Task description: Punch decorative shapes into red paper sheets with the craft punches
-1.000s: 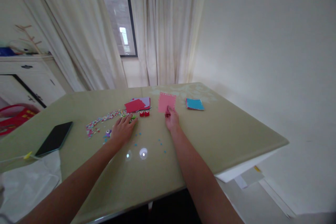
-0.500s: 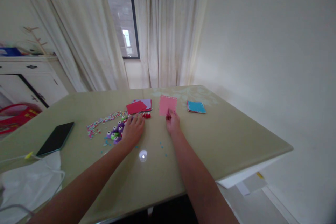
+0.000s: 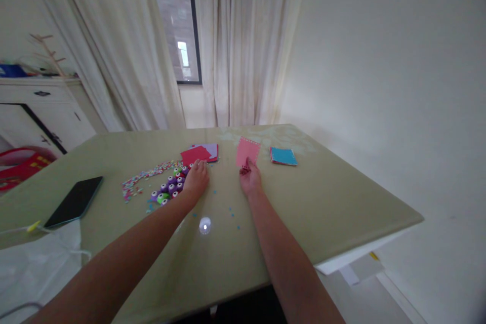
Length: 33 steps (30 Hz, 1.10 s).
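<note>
My right hand (image 3: 249, 180) pinches the near edge of one pink paper sheet (image 3: 247, 152), with a small red punch (image 3: 245, 168) at my fingertips; I cannot tell how tightly the fingers close. My left hand (image 3: 196, 181) lies flat on the table (image 3: 341, 197), fingers together, beside a cluster of about eight purple and green punches (image 3: 169, 190). Just beyond it lies a red and purple paper stack (image 3: 199, 153). One blue paper stack (image 3: 283, 156) lies right of the pink sheet. Confetti (image 3: 142, 178) is scattered farther left, with one phone (image 3: 73, 202) well beyond.
</note>
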{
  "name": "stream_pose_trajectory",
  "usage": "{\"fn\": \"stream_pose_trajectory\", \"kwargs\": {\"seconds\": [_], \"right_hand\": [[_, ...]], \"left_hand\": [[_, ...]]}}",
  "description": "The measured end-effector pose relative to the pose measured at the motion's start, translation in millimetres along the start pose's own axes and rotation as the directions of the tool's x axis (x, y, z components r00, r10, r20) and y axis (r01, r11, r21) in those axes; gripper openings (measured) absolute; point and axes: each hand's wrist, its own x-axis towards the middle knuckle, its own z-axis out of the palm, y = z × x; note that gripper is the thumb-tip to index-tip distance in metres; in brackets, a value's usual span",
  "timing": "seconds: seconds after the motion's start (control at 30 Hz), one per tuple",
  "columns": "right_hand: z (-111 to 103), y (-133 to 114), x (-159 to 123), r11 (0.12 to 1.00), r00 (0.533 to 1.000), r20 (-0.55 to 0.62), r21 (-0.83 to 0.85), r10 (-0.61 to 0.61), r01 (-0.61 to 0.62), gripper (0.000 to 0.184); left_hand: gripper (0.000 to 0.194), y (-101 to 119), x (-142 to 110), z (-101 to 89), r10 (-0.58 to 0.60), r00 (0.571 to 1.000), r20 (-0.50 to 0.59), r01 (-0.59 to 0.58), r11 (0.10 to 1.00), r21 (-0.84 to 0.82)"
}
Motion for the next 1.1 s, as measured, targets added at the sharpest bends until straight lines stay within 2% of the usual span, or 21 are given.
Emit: {"fn": "stream_pose_trajectory", "kwargs": {"seconds": [0.17, 0.43, 0.6, 0.67, 0.73, 0.77, 0.87, 0.97, 1.03, 1.1], "right_hand": [[6, 1, -2, 0.999, 0.999, -0.003, 0.024, 0.032, -0.032, 0.015], [9, -1, -7, 0.998, 0.999, -0.010, 0.038, 0.046, -0.046, 0.013], [8, -1, -10, 0.999, 1.000, -0.003, 0.012, 0.030, -0.030, 0.014], [9, -1, -9, 1.000, 1.000, -0.002, 0.006, 0.026, -0.026, 0.015], [10, 0, -7, 1.000, 1.000, -0.004, 0.004, 0.027, -0.027, 0.015], [10, -1, -5, 1.000, 1.000, -0.005, 0.003, 0.029, -0.029, 0.015], [9, -4, 0, 0.999, 0.999, -0.020, 0.002, 0.036, -0.036, 0.017], [5, -10, 4, 0.999, 0.998, -0.050, 0.009, 0.039, -0.039, 0.018], [1, -15, 4, 0.999, 0.997, -0.063, 0.014, 0.038, -0.037, 0.018], [-2, -18, 3, 0.999, 0.997, -0.070, 0.016, 0.035, -0.034, 0.018]], "left_hand": [[0.054, -26, -28, -6.2, 0.000, 1.000, 0.002, 0.000, 1.000, 0.010], [0.054, -10, -63, -19.0, 0.027, 1.000, -0.001, -0.027, 1.000, -0.004], [0.056, -36, -73, -30.4, -0.038, 0.999, 0.007, 0.038, 0.998, -0.048], [0.056, -39, -72, -36.0, -0.062, 0.998, 0.000, 0.062, 0.995, -0.073], [0.056, -24, -71, -41.5, -0.088, 0.996, -0.014, 0.086, 0.991, -0.105], [0.054, -8, -70, -44.2, -0.105, 0.994, -0.024, 0.102, 0.987, -0.122], [0.053, 65, -69, -51.9, -0.101, 0.994, -0.042, 0.092, 0.979, -0.184], [0.062, 136, -65, -56.5, 0.013, 0.997, -0.074, -0.035, 0.952, -0.305], [0.063, 158, -61, -55.2, 0.033, 0.998, -0.056, -0.051, 0.926, -0.373], [0.057, 153, -58, -50.0, 0.014, 0.999, -0.038, -0.028, 0.925, -0.379]]}}
